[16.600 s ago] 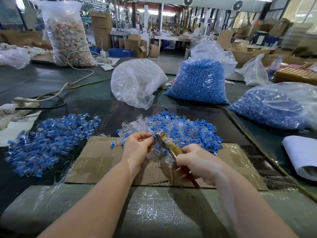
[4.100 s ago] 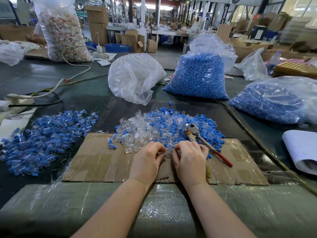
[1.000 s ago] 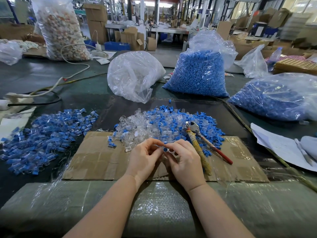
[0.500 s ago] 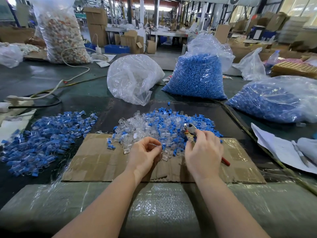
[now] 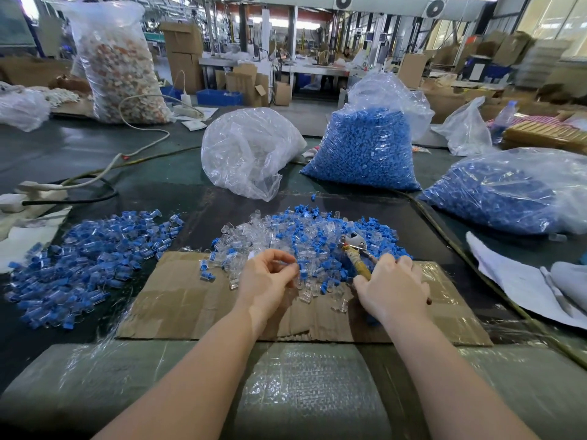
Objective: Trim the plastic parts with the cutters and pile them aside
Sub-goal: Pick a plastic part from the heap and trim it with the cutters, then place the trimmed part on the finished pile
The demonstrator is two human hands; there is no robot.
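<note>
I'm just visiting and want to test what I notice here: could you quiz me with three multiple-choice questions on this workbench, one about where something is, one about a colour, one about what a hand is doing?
1. Where does the pile of finished parts lie?
A. left of the cardboard sheet
B. inside a bag
C. on the white papers

2. What colour are the pellets in the full upright bag?
A. red
B. blue
C. green

3. What is the right hand doing?
A. lying flat and empty
B. gripping the cutters by the handles
C. lifting a bag

Answers: 1 A, the pile sits on the dark table left of the cardboard. 2 B, blue shows through the clear plastic. 3 B, its fingers curl round the handles, the cutter head resting on the mixed pile.
</note>
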